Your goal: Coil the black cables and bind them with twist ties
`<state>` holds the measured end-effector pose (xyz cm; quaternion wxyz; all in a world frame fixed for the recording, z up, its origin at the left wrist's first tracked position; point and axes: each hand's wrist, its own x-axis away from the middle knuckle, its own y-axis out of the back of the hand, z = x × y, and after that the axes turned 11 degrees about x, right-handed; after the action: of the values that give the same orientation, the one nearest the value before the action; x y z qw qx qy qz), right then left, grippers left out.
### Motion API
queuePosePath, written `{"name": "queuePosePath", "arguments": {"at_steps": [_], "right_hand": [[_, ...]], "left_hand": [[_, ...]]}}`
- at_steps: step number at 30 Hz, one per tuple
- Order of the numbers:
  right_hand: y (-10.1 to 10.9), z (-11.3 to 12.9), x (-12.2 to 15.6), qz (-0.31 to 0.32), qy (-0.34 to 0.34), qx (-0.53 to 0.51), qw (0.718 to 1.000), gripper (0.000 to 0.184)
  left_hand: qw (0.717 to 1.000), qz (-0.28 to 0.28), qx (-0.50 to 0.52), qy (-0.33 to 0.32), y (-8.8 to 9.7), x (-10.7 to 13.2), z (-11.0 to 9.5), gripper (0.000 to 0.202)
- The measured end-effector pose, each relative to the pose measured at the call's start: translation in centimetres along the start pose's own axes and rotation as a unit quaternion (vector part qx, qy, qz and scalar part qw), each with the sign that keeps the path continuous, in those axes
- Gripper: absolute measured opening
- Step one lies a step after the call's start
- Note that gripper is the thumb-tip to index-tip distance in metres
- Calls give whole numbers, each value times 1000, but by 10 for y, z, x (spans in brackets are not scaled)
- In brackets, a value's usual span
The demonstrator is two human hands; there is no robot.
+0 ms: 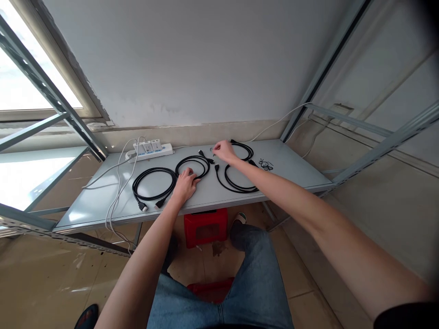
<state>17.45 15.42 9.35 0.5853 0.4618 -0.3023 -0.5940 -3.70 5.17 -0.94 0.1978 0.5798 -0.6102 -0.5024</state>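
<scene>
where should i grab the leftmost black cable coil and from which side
Probably the far rim of the leftmost black coil, pinched from above: its strands lie bunched there, flat on the shelf, while two plugs stick out nearer the person and the next coil crowds its right.

Left fingers (188, 171) — on black cable (190, 158)

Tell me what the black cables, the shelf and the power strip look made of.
Black cables: probably rubber or soft plastic, slightly satin; they curve in smooth coils.
Shelf: likely painted metal, grey, smooth; light glares off it.
Power strip: apparently hard plastic, smooth; its white casing looks straight-edged.
</scene>
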Motion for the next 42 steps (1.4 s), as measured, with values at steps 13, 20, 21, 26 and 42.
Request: {"name": "queuePosePath", "arguments": {"at_steps": [13, 20, 21, 26, 42], "right_hand": [[69, -213, 50, -24, -84, 311, 946, 21], [63, -242, 57, -32, -140, 242, 960, 39], [60, -252, 62, -32, -171, 245, 954, 42], [36, -294, 95, -97, -291, 266, 914, 49], [25, -304, 95, -113, -271, 253, 922, 45]], "left_hand": [[1000, -19, -13, -13, -11, -1, 11, 34], [1000, -16, -14, -12, -8, 0, 7, 32], [1000, -15, -15, -12, -7, 0, 6, 32], [999, -19, -37, -10, -2, 2, -1, 32], [988, 88, -111, 55, 5, -59, -64, 45]]}}
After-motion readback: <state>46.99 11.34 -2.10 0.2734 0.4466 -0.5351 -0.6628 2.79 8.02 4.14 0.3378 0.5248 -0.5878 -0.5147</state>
